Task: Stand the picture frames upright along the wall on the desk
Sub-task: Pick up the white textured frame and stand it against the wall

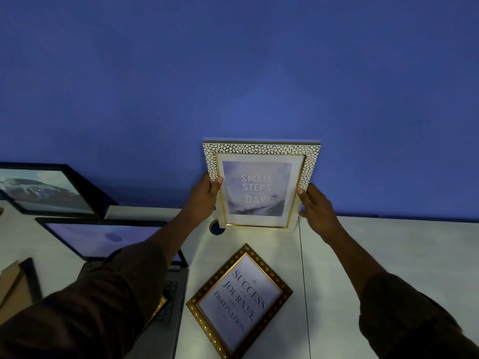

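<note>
Blue wall (233, 73) fills upper view. Open laptop (108, 240) at left on the white desk (388, 255), screen lit pale, keyboard partly hidden. Round cable hole (215, 228) in desk surface. Cardboard piece (10, 283) at far left edge.

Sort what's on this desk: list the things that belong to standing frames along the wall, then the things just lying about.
Belongs to the job:
white pebble-patterned frame with gold inner edge, gripped upright by left hand and right hand
dark gold ornate frame, lying flat
black frame with landscape picture

Lying about:
open laptop
round cable hole
brown board at the left edge
</note>
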Demonstrator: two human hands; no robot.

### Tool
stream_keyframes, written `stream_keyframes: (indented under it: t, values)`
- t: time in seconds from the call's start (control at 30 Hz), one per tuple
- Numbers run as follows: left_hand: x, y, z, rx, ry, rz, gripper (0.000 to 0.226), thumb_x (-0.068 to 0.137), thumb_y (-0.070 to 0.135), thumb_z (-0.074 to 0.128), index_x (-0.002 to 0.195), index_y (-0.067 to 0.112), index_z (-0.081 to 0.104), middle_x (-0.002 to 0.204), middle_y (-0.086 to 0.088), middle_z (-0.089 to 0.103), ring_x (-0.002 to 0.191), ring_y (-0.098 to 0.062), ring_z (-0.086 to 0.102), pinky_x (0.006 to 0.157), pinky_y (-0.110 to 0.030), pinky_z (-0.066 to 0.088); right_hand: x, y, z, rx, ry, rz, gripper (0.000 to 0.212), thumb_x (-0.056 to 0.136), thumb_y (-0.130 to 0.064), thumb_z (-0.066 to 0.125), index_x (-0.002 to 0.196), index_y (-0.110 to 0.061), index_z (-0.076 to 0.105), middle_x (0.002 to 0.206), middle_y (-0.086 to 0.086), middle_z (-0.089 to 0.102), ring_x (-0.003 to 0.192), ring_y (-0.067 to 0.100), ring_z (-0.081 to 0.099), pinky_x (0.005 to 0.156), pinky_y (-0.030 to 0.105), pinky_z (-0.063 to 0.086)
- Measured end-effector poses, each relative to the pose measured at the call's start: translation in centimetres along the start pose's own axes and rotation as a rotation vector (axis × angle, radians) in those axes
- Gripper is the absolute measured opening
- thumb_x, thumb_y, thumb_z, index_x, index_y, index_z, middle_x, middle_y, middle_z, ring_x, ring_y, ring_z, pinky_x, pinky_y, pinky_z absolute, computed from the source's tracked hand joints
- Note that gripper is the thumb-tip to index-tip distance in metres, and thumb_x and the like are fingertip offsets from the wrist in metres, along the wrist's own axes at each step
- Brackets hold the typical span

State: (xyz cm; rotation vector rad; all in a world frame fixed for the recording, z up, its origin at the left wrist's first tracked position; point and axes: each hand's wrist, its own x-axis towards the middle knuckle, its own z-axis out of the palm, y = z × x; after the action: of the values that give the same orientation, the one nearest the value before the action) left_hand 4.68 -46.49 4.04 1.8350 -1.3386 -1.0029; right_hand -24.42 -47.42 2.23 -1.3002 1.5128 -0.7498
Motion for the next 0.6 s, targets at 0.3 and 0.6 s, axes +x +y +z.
stream_keyframes:
  t: [0.3, 0.6]
  values:
    - [-0.6, -0.9, 0.8, -0.049, -0.008, -0.164, 0.050, 0.101, 0.048, 0.047, 0.139, 0.015, 0.041, 0.128, -0.011, 0.062, 0.111, -0.030, 0.061, 0.091, -0.041, 0.050, -0.4, -0.4, 0.1, -0.162, 0.070, 0.004, 0.043, 0.104, -0.042, 0.045, 0.138, -0.015, 0.049, 0.130, 0.009, 0.065, 0.118, 0.028, 0.062, 0.086, 0.033, 0.045]
    - [-7.3, -5.4, 2.7, -0.016, -0.044, -0.312, 0.060, 0.101, 0.047, 0.049, 0.144, 0.007, 0.040, 0.141, -0.012, 0.052, 0.119, -0.025, 0.052, 0.090, -0.027, 0.036, -5.7, 4.2, -0.1, -0.229, 0.083, 0.163, 0.048, 0.099, -0.054, 0.048, 0.130, -0.018, 0.057, 0.122, 0.006, 0.068, 0.117, 0.028, 0.062, 0.095, 0.033, 0.043]
